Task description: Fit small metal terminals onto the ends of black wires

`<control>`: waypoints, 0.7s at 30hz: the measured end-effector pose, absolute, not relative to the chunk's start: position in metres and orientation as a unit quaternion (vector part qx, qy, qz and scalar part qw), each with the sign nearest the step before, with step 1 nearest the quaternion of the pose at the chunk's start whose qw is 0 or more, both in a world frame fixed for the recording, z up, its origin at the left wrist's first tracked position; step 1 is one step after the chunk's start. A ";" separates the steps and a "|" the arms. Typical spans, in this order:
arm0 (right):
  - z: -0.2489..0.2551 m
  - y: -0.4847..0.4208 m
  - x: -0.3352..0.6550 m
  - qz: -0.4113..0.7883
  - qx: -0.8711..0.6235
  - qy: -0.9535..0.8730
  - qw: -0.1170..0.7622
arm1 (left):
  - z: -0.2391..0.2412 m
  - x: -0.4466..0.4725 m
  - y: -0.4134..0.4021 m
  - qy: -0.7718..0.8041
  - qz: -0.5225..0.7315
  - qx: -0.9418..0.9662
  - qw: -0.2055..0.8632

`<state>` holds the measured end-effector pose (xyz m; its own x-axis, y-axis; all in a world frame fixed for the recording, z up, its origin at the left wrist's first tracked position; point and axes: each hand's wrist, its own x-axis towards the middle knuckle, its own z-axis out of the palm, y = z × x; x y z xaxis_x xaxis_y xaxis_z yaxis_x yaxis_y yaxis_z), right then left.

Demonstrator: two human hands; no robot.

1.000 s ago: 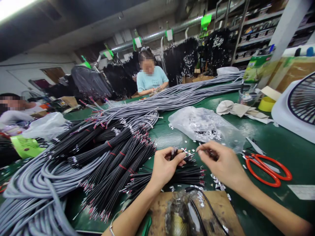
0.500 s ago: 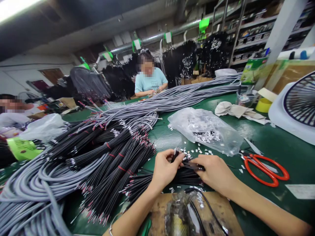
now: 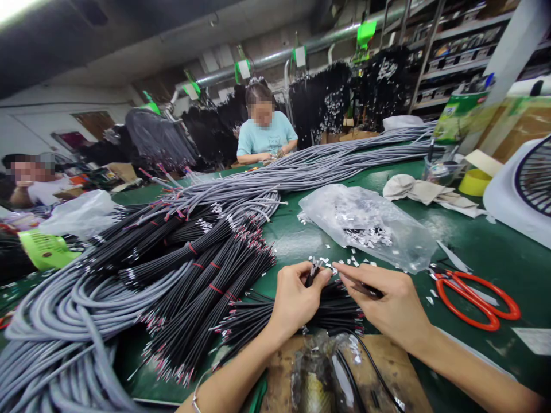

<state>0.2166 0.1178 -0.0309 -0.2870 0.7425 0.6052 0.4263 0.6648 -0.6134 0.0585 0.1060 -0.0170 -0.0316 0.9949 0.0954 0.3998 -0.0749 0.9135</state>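
Observation:
My left hand (image 3: pixel 296 298) is closed around a small bunch of short black wires (image 3: pixel 313 272), their stripped ends sticking up past my fingers. My right hand (image 3: pixel 390 304) pinches a thin dark wire (image 3: pixel 365 289) right beside that bunch, fingertips almost touching the left hand. Under both hands lies a loose bundle of black wires (image 3: pixel 327 312) on the green table (image 3: pixel 482 258). Small silver terminals (image 3: pixel 344 259) are scattered just beyond my fingers.
A clear plastic bag (image 3: pixel 365 223) of terminals lies behind my hands. Orange scissors (image 3: pixel 477 298) sit to the right, a white fan (image 3: pixel 520 189) at far right. Large piles of black wire bundles (image 3: pixel 193 269) and grey cables (image 3: pixel 64 321) fill the left. A person in a blue shirt (image 3: pixel 267 137) works across the table.
My right hand dropped to the wire bundle under my hands, then rose with a thin wire pinched and came back beside the left hand. My left hand stayed closed on its bunch.

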 end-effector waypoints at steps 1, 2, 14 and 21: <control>-0.031 0.118 0.217 0.163 -0.372 -0.789 0.461 | -0.018 0.058 0.106 0.575 0.422 0.604 0.354; -0.032 0.118 0.218 0.155 -0.373 -0.794 0.455 | -0.020 0.058 0.106 0.569 0.422 0.609 0.357; -0.023 0.115 0.219 0.083 -0.403 -0.810 0.417 | -0.021 0.056 0.108 0.562 0.448 0.585 0.376; -0.023 0.117 0.223 -0.143 -0.418 -0.816 0.371 | -0.022 0.056 0.106 0.574 0.440 0.585 0.366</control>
<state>0.2229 0.1167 -0.0226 -0.3741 0.5771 0.7260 0.7892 0.6092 -0.0776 0.0564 0.1059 -0.0219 -0.0466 0.9943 0.0956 0.3499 -0.0734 0.9339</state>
